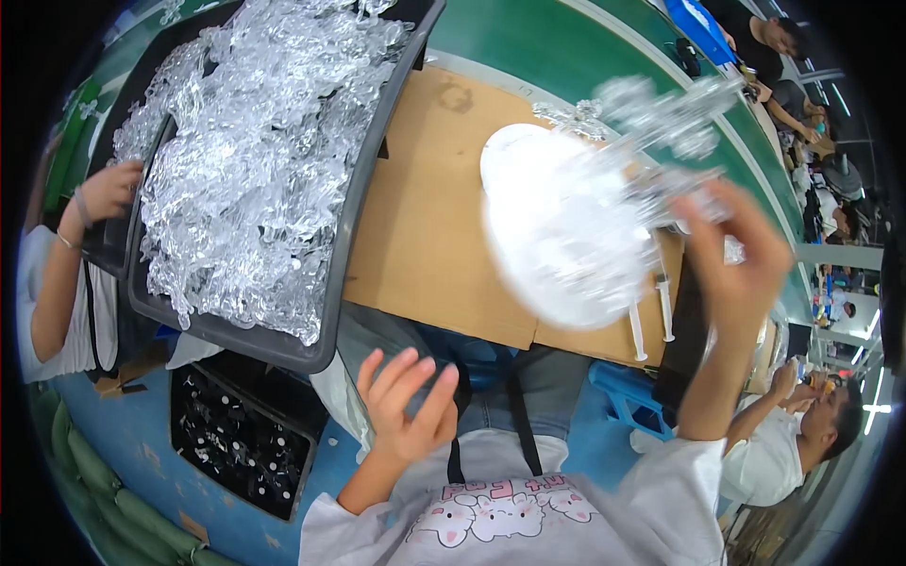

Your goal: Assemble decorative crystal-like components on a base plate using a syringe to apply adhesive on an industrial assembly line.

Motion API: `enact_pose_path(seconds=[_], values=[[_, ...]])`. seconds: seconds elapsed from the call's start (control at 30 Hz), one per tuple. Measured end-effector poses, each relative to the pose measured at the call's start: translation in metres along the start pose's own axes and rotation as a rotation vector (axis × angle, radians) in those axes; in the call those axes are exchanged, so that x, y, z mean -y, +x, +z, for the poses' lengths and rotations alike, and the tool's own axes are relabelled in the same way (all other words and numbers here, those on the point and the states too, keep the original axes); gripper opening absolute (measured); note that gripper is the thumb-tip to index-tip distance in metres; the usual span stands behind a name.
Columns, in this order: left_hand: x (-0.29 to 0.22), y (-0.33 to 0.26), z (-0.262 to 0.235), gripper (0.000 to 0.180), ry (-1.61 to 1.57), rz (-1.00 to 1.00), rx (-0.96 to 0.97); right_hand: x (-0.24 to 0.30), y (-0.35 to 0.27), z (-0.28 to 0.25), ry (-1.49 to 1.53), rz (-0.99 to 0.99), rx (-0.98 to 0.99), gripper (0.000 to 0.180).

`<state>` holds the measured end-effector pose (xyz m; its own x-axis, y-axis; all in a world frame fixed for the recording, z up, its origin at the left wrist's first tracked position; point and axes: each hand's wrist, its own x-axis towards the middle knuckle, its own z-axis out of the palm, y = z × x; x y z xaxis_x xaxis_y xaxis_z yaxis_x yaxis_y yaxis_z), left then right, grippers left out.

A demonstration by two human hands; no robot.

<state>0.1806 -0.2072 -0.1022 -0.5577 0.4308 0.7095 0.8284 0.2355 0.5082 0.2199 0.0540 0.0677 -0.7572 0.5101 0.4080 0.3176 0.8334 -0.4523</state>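
My right hand (741,250), smeared by motion, pinches a clear plastic piece (665,189) at the right of the cardboard. The piece is blurred, so its exact kind cannot be made out. Just left of that hand is a round white dish (514,222), also blurred, with more clear plastic pieces (590,259) over it. Above my lap, my left hand (408,401) is open, fingers spread and holding nothing. Nearest to it is a large black bin (326,344), heaped with shiny clear plastic parts (255,170).
A brown cardboard sheet (425,208) covers the green table. Syringes (664,307) lie at its right edge. Another person's hand (111,198) reaches to the bin's left side. On the floor stands a crate (241,439) of black parts. A blue stool (623,396) and co-workers are at right.
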Motion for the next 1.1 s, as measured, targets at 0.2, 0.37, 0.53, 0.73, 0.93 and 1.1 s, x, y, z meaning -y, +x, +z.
enact_pose_path(seconds=[0.2,0.37,0.53,0.73,0.93,1.1], values=[[0.035,0.003,0.044,0.034,0.056,-0.088,0.048,-0.128,0.119,-0.030,-0.112,-0.012,0.013,0.036],[0.039,0.017,0.072,0.030,-0.069,-0.232,-0.027,-0.229,0.183,0.048,-0.346,-0.044,-0.089,0.045],[0.039,0.018,0.082,0.031,0.193,-0.236,0.098,-0.277,0.193,0.110,-0.249,0.085,0.009,0.045],[0.039,0.017,0.088,0.036,0.323,-0.249,0.153,-0.294,0.189,0.103,-0.164,0.171,0.111,0.044],[0.039,0.015,0.090,0.037,0.341,-0.250,0.172,-0.196,0.164,0.045,-0.036,0.031,0.195,0.034],[0.041,0.014,0.085,0.037,0.357,-0.272,0.188,-0.095,0.097,0.047,0.013,-0.132,0.453,0.039]])
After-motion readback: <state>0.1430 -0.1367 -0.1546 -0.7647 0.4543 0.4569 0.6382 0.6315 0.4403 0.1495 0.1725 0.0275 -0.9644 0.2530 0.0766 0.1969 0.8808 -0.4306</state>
